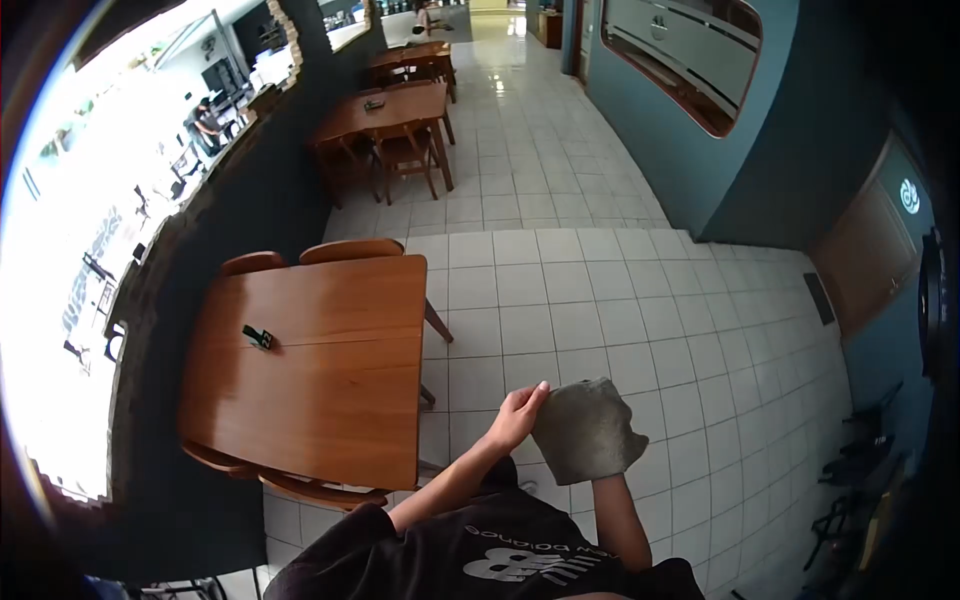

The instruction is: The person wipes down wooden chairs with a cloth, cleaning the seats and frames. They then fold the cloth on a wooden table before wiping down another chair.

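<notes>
A folded grey cloth (588, 432) is held up in front of my body, above the tiled floor. My left hand (518, 415) pinches its upper left corner between thumb and fingers. My right forearm comes up from below and ends behind the cloth, so my right hand and its fingers are hidden. The cloth's right edge is uneven and bulges outward. To the left of my left hand stands a wooden table (340, 400) with a small dark number stand (258, 338) on it.
Wooden chairs (350, 251) are tucked around the near table. Farther ahead are another table (390, 108) with chairs and a white tiled floor (520, 300). A broken-edged wall opening lies left. On the right are a blue-grey wall (640, 140) and a door (868, 245).
</notes>
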{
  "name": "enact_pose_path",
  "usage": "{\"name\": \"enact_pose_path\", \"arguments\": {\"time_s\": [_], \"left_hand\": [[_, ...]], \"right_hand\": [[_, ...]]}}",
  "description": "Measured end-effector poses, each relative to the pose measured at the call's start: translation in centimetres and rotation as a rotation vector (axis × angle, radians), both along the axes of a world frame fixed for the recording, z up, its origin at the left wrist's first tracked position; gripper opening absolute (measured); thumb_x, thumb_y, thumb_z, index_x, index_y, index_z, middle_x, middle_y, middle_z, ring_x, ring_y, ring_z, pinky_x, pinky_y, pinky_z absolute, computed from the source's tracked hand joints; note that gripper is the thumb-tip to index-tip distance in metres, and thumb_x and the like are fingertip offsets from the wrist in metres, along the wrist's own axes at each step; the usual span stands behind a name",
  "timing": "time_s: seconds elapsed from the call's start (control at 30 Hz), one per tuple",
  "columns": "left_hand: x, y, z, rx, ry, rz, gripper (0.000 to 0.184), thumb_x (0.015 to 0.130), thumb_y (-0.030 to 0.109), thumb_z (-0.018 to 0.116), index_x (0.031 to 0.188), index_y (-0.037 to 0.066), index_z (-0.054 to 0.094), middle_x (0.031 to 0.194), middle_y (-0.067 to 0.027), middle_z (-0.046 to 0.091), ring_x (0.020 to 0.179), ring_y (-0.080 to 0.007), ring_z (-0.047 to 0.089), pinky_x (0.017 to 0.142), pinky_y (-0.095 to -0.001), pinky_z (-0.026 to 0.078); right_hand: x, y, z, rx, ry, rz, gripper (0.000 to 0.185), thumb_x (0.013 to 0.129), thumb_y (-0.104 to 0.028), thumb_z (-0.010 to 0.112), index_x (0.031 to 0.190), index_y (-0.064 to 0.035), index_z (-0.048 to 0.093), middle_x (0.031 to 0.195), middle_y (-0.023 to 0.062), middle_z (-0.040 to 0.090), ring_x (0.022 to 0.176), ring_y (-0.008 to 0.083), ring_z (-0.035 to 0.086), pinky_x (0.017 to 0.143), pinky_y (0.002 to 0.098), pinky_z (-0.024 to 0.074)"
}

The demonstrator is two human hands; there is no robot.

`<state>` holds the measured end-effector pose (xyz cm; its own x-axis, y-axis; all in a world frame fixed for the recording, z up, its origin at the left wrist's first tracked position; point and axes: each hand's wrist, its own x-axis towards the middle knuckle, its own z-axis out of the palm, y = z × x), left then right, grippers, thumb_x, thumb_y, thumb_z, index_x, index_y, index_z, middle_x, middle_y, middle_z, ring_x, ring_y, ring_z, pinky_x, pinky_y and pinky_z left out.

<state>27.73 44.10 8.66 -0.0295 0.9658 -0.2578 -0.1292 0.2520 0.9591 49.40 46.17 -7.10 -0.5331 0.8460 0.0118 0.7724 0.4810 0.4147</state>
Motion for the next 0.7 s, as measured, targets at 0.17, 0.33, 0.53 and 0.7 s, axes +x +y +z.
{"name": "enact_pose_path", "arguments": {"time_s": [0.17, 0.33, 0.53, 0.7], "left_hand": [[-1.6, 2.9, -2.2, -0.011, -0.005, 0.122, 0.048, 0.107, 0.043, 0.046, 0.091, 0.002, 0.064, 0.074, 0.0067, 0.052, 0.069, -0.0048, 0.045, 0.062, -0.0232, 0.039], [-5.3, 8.2, -5.0, -0.151, 0.007, 0.146, 0.047, 0.107, 0.043, 0.045, 0.095, 0.002, 0.065, 0.076, 0.0042, 0.055, 0.073, -0.0062, 0.050, 0.067, -0.0244, 0.043], [-14.9, 21.6, -1.3, 0.218, 0.189, 0.266, 0.043, 0.104, 0.040, 0.053, 0.128, 0.005, 0.060, 0.111, -0.0037, 0.063, 0.095, -0.0135, 0.058, 0.079, -0.0296, 0.049], [-28.4, 18.4, 24.2, 1.717, -0.157, 0.759, 0.046, 0.105, 0.042, 0.040, 0.120, 0.004, 0.061, 0.119, -0.0119, 0.063, 0.101, -0.0265, 0.062, 0.087, -0.0419, 0.051]], "right_hand": [[-1.2, 7.5, 1.7, -0.243, 0.582, 0.007, 0.056, 0.106, -0.043, 0.035, 0.150, -0.0078, 0.038, 0.152, 0.0085, 0.043, 0.141, 0.0226, 0.038, 0.121, 0.0389, 0.0266], [-5.9, 12.6, 1.1, -1.217, 1.679, -0.017, 0.053, 0.109, -0.041, 0.032, 0.151, -0.0097, 0.037, 0.152, 0.0080, 0.043, 0.141, 0.0252, 0.039, 0.121, 0.0409, 0.0290], [-8.8, 22.5, 1.4, -2.113, 2.651, 0.114, 0.061, 0.104, -0.055, 0.035, 0.147, -0.0129, 0.044, 0.147, 0.0087, 0.048, 0.136, 0.0293, 0.045, 0.116, 0.0483, 0.0350], [-12.4, 32.2, 10.2, -1.787, 2.690, -0.173, 0.067, 0.097, -0.066, 0.043, 0.142, -0.0162, 0.051, 0.142, 0.0084, 0.053, 0.132, 0.0314, 0.050, 0.111, 0.0540, 0.0404]]}}
